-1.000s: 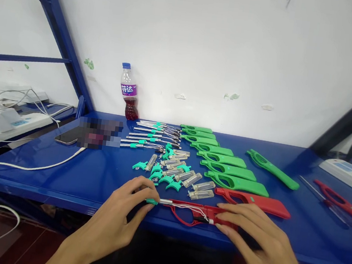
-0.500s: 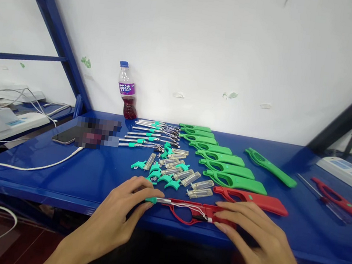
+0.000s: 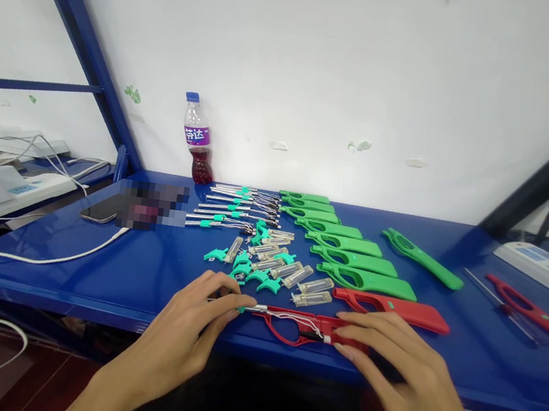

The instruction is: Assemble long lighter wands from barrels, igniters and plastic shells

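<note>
A red lighter shell half (image 3: 283, 332) lies at the table's front edge, its inside facing up. My left hand (image 3: 198, 320) pinches a metal lighter tube (image 3: 257, 308) with a teal collar at the shell's left end. White wires run from the tube along the shell to a small black igniter (image 3: 312, 335). My right hand (image 3: 401, 357) grips the shell's right end between thumb and fingers, covering much of it. Just behind lie loose teal triggers (image 3: 269, 283) and clear fuel tanks (image 3: 311, 298). Another red shell (image 3: 407, 312) rests behind my right hand.
Several green shells (image 3: 365, 283) form a column behind, beside a row of metal tubes with wires (image 3: 233, 214). A screwdriver (image 3: 517, 322) and a red shell (image 3: 537, 318) lie right. A drink bottle (image 3: 199, 145) stands by the wall; a phone (image 3: 102, 208) and white cable (image 3: 69, 263) lie left.
My left hand has shifted the tube slightly, and its teal collar is now more covered by the fingers. My right hand stays on the red shell.
</note>
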The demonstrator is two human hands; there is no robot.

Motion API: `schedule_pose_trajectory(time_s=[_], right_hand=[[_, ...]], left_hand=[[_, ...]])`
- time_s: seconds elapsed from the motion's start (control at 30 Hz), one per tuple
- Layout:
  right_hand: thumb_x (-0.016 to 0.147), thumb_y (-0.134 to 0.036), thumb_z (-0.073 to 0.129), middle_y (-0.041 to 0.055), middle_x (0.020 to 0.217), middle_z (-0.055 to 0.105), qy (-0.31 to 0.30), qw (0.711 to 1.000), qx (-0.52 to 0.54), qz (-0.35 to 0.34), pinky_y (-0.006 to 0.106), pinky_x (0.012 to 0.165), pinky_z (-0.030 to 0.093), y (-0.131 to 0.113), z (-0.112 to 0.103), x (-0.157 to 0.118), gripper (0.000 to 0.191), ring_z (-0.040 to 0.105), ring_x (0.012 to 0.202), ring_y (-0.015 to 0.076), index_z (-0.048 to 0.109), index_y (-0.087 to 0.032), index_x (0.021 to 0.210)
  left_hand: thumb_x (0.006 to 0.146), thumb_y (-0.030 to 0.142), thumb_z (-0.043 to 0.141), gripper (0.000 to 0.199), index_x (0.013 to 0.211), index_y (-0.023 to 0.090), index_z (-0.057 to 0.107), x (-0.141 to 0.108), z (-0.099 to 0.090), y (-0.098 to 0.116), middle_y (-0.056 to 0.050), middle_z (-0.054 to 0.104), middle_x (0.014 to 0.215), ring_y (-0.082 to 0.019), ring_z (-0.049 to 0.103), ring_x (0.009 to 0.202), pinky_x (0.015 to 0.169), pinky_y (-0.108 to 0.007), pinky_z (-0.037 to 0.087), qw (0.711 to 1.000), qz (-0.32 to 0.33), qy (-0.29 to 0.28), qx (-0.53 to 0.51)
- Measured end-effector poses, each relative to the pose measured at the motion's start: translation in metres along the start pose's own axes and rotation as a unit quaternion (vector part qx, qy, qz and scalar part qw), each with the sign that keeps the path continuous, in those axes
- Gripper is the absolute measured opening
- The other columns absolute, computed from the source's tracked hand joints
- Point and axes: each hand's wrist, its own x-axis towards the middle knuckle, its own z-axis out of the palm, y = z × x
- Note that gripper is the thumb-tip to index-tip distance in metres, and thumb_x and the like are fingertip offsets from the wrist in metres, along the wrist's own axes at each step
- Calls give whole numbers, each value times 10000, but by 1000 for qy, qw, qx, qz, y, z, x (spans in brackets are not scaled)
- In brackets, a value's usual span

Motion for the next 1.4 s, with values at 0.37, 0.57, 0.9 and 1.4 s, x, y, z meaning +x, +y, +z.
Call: schedule_pose_trajectory(time_s=[0.37,0.57,0.9,1.4], right_hand=[[1035,-379,689,-3,1105,812,-4,1000,-1,-2,381,914,602,1,0,-2,118,764,1006,229,784,-315,1068],[1043,-367,679,-5,1141,808,-9,1000,-5,-3,391,944,590,2,1,-3,117,761,1035,232,776,-322,1093],[1039,-367,684,-16,1122,810,-8,1000,-6,-4,383,933,592,2,1,-2,112,763,1022,220,773,-319,1087],[1056,-357,674,-44,1143,793,-14,1000,-3,-11,335,971,538,2,0,-3,96,731,1049,185,734,-328,1125]], left_hand=[[1104,135,395,437,1440,360,562,-2,3,4,-45,614,1225,-225,545,1023,866,-388,478,997,-6,7,71],[1085,104,388,472,1445,358,557,-2,3,5,-51,606,1238,-233,556,1015,847,-387,478,997,-5,-4,82],[1101,108,370,506,1474,394,557,-2,1,1,-42,589,1231,-185,601,1032,890,-346,514,999,-5,-3,42],[1088,51,359,475,1380,329,609,-1,3,-3,-18,628,1174,-152,593,975,934,-346,485,1000,9,-2,23]])
